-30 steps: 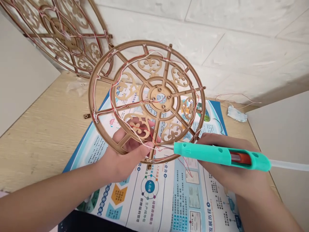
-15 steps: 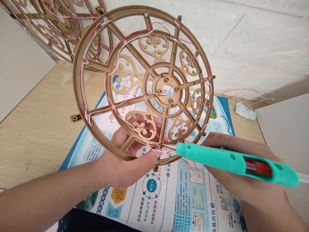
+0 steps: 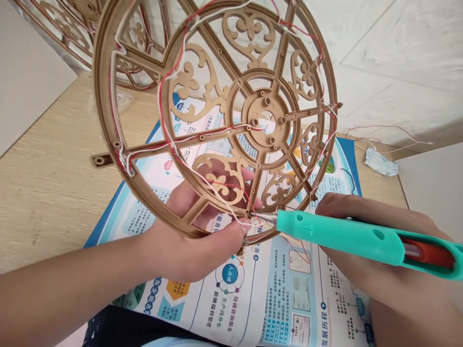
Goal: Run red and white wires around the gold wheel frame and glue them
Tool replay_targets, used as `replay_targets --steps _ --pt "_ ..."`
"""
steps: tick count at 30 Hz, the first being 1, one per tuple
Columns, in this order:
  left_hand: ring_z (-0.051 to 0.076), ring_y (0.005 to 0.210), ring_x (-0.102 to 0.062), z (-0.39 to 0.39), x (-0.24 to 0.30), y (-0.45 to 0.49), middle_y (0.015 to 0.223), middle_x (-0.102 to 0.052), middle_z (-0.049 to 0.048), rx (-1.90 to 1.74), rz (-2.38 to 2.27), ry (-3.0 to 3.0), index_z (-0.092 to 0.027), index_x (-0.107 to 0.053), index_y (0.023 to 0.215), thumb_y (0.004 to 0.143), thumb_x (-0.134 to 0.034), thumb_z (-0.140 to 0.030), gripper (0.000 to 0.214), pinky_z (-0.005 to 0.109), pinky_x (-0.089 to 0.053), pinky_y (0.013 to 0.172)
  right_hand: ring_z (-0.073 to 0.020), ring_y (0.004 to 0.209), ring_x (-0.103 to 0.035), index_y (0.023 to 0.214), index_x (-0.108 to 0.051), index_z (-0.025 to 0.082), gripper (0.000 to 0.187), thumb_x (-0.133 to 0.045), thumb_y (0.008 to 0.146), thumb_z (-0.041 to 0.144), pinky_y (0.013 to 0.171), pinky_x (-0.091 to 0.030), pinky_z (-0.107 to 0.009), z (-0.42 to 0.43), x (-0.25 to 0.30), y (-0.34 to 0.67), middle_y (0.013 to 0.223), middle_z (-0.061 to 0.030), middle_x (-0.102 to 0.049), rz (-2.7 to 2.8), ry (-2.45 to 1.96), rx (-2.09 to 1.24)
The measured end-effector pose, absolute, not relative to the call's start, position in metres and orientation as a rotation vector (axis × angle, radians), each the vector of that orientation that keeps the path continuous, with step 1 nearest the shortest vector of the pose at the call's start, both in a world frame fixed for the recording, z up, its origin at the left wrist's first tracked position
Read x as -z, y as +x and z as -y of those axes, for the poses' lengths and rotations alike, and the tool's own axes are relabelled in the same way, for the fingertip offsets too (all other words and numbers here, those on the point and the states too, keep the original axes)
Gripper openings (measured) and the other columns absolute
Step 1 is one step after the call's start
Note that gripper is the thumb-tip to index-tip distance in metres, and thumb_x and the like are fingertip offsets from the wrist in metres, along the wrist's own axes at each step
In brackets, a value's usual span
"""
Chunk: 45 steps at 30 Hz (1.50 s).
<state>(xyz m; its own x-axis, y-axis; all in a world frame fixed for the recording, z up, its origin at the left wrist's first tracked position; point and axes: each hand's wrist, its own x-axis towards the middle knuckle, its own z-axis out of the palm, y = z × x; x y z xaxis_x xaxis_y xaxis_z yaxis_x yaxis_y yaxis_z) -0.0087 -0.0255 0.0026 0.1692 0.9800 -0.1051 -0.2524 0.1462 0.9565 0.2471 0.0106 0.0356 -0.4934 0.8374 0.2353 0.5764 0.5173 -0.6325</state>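
Note:
A round gold-brown openwork frame point(image 3: 202, 137), with scrolled ornaments and red and white wires point(image 3: 173, 144) along its ribs, is held tilted up in front of me. My left hand point(image 3: 195, 236) grips its lower rim, thumb in front and fingers behind the openings. The thumb tip lies at the loose wires near a lower rib. My right hand point(image 3: 376, 241) is closed on a teal pen-shaped tool point(image 3: 343, 236) with a thin metal tip and a red-orange part inside. That tip is at the wires beside my left thumb; whether it touches them I cannot tell. Most of my right fingers are hidden.
Printed blue-and-white paper point(image 3: 231, 308) lies under the frame on a wooden tabletop point(image 3: 54, 193). Another wired frame point(image 3: 72, 29) leans at the back left against the pale wall point(image 3: 390, 48). A crumpled packet point(image 3: 381, 161) and a loose thin wire point(image 3: 390, 127) lie at the right.
The frame appears larger and higher in view, its top now cut off. Both hands and the tool appear slightly further right, with the tip still by my left thumb.

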Motion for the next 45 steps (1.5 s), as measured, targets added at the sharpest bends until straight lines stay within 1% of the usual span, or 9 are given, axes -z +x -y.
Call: replay_targets --steps 7,12,19,25,29,35,38,41,45 --pt "0.035 0.113 -0.076 0.025 -0.004 -0.009 0.095 -0.081 0.0033 -1.104 -0.94 0.966 -0.031 -0.075 0.106 0.075 -0.081 -0.011 0.038 0.049 -0.064 0.101 -0.0123 0.053 -0.061 0.079 -0.059 0.028 0.014 -0.065 0.084 0.017 0.041 -0.039 -0.024 -0.006 -0.035 0.247 0.067 0.0057 -0.067 2.21 -1.24 -0.654" --pt "0.035 0.11 -0.077 0.019 -0.015 -0.005 0.098 -0.082 0.0041 -1.088 -1.0 1.006 -0.031 -0.074 0.109 0.073 -0.08 -0.009 0.043 0.049 -0.066 0.094 -0.0114 0.051 -0.059 0.08 -0.061 0.027 0.011 -0.065 0.084 0.018 0.038 -0.037 -0.024 -0.008 -0.03 0.249 0.068 0.0044 -0.068 2.213 -1.205 -0.617" --pt "0.033 0.1 -0.079 0.021 -0.009 -0.008 0.084 -0.079 0.0022 -1.106 -1.061 1.046 -0.032 -0.073 0.111 0.075 -0.079 -0.014 0.041 0.048 -0.067 0.092 -0.0121 0.049 -0.058 0.079 -0.061 0.026 0.011 -0.068 0.083 0.018 0.037 -0.038 -0.025 -0.011 -0.028 0.251 0.067 0.0029 -0.067 2.242 -1.169 -0.601" --pt "0.028 0.09 -0.079 0.026 -0.004 -0.007 0.087 -0.078 0.001 -1.138 -1.065 1.024 -0.034 -0.07 0.12 0.077 -0.079 -0.015 0.048 0.042 -0.068 0.084 -0.0125 0.048 -0.057 0.079 -0.062 0.026 0.012 -0.068 0.083 0.017 0.037 -0.037 -0.026 -0.009 -0.028 0.254 0.066 0.0022 -0.067 2.24 -1.173 -0.63" --pt "0.028 0.093 -0.079 0.028 -0.003 -0.007 0.095 -0.077 0.0014 -1.184 -1.048 0.996 -0.034 -0.065 0.122 0.08 -0.079 -0.019 0.047 0.039 -0.067 0.08 -0.0138 0.051 -0.061 0.077 -0.059 0.026 0.015 -0.068 0.083 0.015 0.038 -0.038 -0.027 -0.009 -0.027 0.254 0.068 0.0015 -0.068 2.239 -1.166 -0.609" --pt "0.029 0.102 -0.078 0.029 0.001 -0.01 0.113 -0.078 0.0025 -1.148 -0.995 0.992 -0.032 -0.067 0.109 0.079 -0.081 -0.018 0.036 0.041 -0.067 0.089 -0.0123 0.05 -0.06 0.076 -0.058 0.025 0.015 -0.067 0.083 0.015 0.039 -0.04 -0.026 -0.011 -0.025 0.252 0.068 0.0023 -0.068 2.234 -1.16 -0.627" --pt "0.028 0.099 -0.078 0.029 0.002 -0.009 0.103 -0.079 0.0011 -1.142 -1.033 0.976 -0.034 -0.068 0.111 0.076 -0.084 -0.019 0.041 0.038 -0.067 0.081 -0.0133 0.051 -0.062 0.078 -0.061 0.025 0.013 -0.067 0.083 0.016 0.039 -0.04 -0.026 -0.01 -0.025 0.253 0.069 0.0017 -0.07 2.218 -1.164 -0.621" --pt "0.024 0.089 -0.078 0.029 0.002 -0.009 0.1 -0.079 0.0014 -1.178 -1.082 0.998 -0.034 -0.069 0.117 0.08 -0.081 -0.021 0.04 0.034 -0.067 0.076 -0.0125 0.049 -0.059 0.078 -0.063 0.025 0.011 -0.067 0.083 0.016 0.037 -0.039 -0.025 -0.01 -0.025 0.253 0.066 0.0025 -0.067 2.202 -1.18 -0.627" --pt "0.025 0.094 -0.079 0.029 0.001 -0.009 0.122 -0.077 0.003 -1.192 -1.058 1.0 -0.034 -0.068 0.121 0.081 -0.08 -0.022 0.044 0.037 -0.067 0.086 -0.0124 0.049 -0.059 0.076 -0.06 0.025 0.013 -0.067 0.084 0.017 0.036 -0.036 -0.025 -0.01 -0.026 0.251 0.066 0.002 -0.067 2.212 -1.166 -0.615"
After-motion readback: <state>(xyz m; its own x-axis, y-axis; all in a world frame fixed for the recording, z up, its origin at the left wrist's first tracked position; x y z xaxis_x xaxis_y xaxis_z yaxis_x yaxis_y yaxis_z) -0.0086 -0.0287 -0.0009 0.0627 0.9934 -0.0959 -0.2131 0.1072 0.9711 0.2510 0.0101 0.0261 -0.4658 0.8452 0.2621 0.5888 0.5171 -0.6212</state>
